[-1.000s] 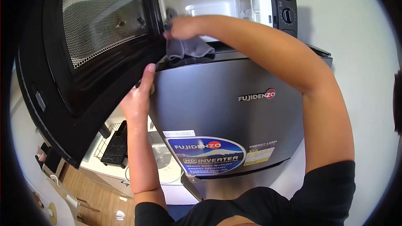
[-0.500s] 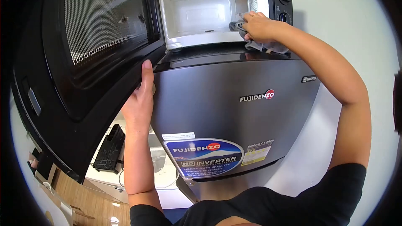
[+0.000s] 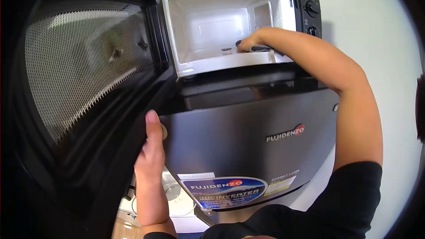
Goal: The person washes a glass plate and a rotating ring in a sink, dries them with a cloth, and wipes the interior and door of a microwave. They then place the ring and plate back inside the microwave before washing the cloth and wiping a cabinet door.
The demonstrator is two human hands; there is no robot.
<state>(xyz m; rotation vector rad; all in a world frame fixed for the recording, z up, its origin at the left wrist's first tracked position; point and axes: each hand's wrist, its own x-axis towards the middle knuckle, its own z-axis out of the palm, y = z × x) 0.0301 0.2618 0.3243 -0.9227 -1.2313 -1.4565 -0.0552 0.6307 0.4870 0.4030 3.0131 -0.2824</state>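
The microwave (image 3: 230,62) stands with its door (image 3: 156,22) swung out to the left and its white interior showing. My left hand (image 3: 151,152) grips the door's lower edge, thumb on the near side and the other fingers hidden behind it. Inside the microwave, my right hand (image 3: 251,43) is low over the cavity floor, closed on a grey cloth (image 3: 261,49). Part of the cloth is hidden beneath the hand and forearm. A small dark fitting (image 3: 226,49) sits on the cavity floor just left of my fingers.
A dark grey refrigerator (image 3: 221,137) supports the microwave. Control knobs (image 3: 312,8) line the microwave's right side. At lower left, a sink (image 3: 171,190) shows behind my left forearm. A pale wall (image 3: 376,31) rises on the right.
My right hand has moved from the cavity's front right opening down and inward to its floor, taking the cloth along. The view has shifted. My left hand keeps its hold on the door.
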